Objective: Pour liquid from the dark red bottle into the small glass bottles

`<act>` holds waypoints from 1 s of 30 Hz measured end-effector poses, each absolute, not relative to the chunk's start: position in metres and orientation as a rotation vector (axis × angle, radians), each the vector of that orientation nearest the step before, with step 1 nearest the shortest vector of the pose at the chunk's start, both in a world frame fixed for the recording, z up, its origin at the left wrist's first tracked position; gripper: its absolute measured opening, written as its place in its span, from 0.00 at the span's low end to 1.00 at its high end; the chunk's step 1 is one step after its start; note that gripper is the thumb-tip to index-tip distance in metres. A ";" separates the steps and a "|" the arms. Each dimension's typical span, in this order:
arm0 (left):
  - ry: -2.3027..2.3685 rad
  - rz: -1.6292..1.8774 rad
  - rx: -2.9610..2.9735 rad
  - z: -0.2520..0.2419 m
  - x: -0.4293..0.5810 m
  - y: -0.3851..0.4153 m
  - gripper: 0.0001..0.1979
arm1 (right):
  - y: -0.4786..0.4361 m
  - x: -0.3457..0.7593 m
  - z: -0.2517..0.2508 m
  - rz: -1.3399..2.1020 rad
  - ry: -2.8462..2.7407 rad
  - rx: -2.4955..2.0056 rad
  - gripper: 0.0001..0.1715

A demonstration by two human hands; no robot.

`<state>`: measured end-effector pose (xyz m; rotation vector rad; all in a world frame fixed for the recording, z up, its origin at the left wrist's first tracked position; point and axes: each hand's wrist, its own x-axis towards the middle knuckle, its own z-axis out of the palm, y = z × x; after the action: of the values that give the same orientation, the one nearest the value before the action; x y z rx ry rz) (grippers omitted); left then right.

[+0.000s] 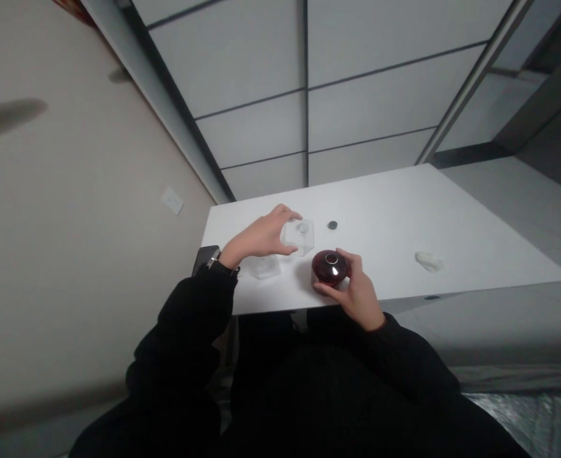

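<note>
My left hand (261, 238) grips a small clear plastic box (300, 235) on the white table (452, 222), fingers over its top and thumb at its near side. Something small and pale shows inside the box. My right hand (354, 292) is wrapped round a dark red, round lidded jar (329, 267) with a ring on its top, which stands near the table's front edge. The two hands sit side by side, the box just left of and behind the jar. A dark watch shows at my left wrist.
Another clear plastic piece (266, 267) lies by my left wrist. A small black disc (332, 224) sits behind the jar. A crumpled white lump (428, 261) lies to the right. A wall with a socket (172, 201) runs along the left.
</note>
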<state>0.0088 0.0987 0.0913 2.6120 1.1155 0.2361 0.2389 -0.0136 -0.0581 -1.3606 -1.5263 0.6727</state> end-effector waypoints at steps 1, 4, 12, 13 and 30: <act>1.118 0.217 2.613 0.079 0.008 0.101 0.32 | -0.014 0.241 -0.059 0.664 -1.522 -1.367 0.53; 1.179 0.117 2.669 0.048 0.009 0.103 0.32 | -0.013 0.247 -0.061 0.640 -1.507 -1.390 0.55; 1.377 0.211 2.656 0.025 0.009 0.072 0.42 | -0.015 0.248 -0.060 0.601 -1.500 -1.408 0.56; 1.418 0.313 2.634 0.025 0.002 0.066 0.43 | -0.016 0.248 -0.059 0.584 -1.498 -1.413 0.56; 2.406 0.769 1.878 -0.043 -0.192 0.023 0.38 | -0.017 0.250 -0.066 0.503 -1.502 -1.393 0.56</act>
<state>-0.1922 0.0232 -0.0425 1.8784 2.4055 0.7690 0.2505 -0.0167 -0.0658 -1.3931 -1.5022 0.5035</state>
